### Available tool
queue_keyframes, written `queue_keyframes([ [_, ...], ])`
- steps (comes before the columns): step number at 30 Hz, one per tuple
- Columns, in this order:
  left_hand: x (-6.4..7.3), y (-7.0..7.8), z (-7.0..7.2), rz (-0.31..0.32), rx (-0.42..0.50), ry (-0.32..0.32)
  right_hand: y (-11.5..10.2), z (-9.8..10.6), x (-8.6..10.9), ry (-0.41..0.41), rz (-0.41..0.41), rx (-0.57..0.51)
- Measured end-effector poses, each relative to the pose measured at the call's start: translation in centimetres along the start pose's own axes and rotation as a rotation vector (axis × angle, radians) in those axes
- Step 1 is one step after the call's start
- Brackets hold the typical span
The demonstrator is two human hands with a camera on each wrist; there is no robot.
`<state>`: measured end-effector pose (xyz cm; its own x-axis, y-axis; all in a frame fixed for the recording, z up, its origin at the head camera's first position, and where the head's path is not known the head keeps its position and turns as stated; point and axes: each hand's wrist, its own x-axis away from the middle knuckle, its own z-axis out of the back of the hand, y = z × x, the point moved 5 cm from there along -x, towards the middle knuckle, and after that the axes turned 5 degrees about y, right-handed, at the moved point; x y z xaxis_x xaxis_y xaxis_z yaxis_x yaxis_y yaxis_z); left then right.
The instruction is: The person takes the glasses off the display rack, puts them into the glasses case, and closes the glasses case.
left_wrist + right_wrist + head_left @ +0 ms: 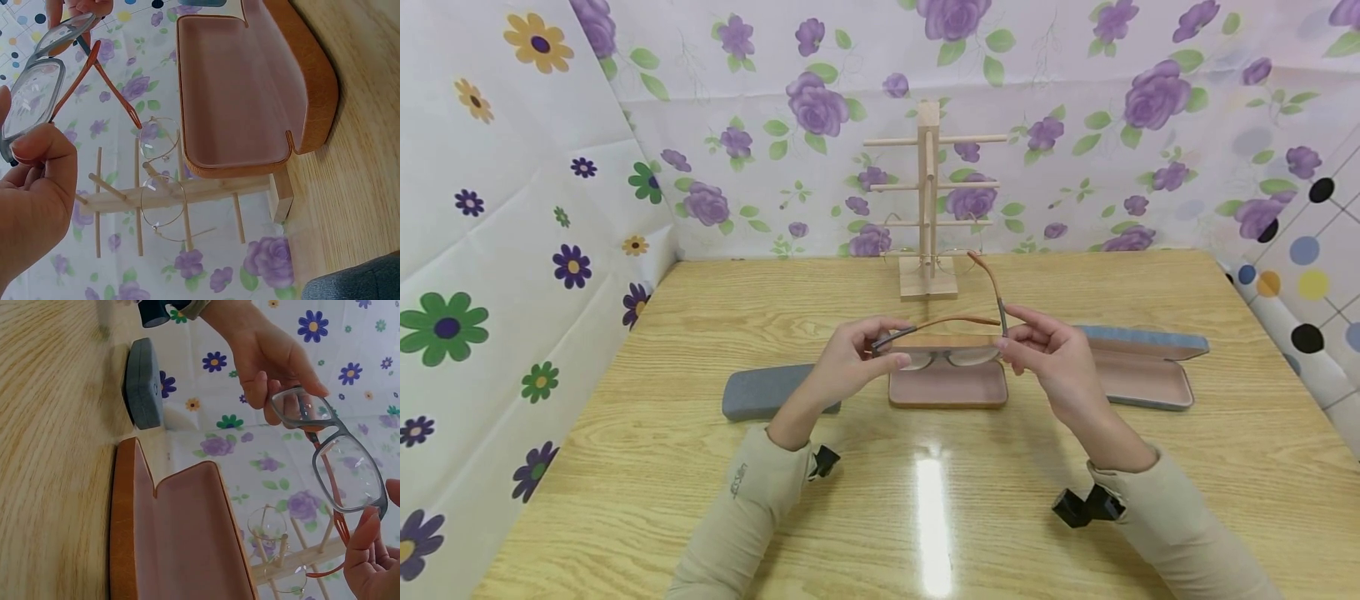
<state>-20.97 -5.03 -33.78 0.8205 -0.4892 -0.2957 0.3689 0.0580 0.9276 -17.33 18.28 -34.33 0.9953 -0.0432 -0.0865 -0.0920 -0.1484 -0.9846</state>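
As we look down from the head view, we find a pair of grey-framed eyeglasses (972, 357) at the middle of the frame, held up between two hands. We see the left hand (848, 360) pinching one end of the front between thumb and fingers, while the right hand (1054, 360) pinches the opposite end. We note the orange-brown temple tips: one temple runs across toward the right, the other rises toward the upper centre. Just below the lenses we see an open brown eyeglass case (947, 388) with a pink lining. At centre left we observe a closed grey-blue case (763, 392); at centre right, partly behind the right hand, an open blue case (1150, 382). At upper centre we find a wooden display stand (928, 200) bearing round wire-rimmed glasses (163, 209), all before a purple-flowered cloth (820, 50).
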Motion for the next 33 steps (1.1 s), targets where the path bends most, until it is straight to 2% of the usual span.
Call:
queue_keyframes([
  [7,0.02,-0.03,-0.13,0.006,0.067,-0.029,0.02,-0.11,-0.03,-0.011,-0.008,0.079],
  [14,0.08,-0.06,-0.18,-0.005,0.077,-0.034,-0.09,-0.13,0.04,-0.001,0.044,0.135],
  [23,0.24,0.02,-0.23,-0.031,0.109,-0.036,0.06,-0.10,-0.04,0.010,0.054,0.189],
  [33,0.29,0.08,-0.09,-0.053,0.115,-0.039,0.17,-0.31,0.07,-0.017,0.051,0.173],
])
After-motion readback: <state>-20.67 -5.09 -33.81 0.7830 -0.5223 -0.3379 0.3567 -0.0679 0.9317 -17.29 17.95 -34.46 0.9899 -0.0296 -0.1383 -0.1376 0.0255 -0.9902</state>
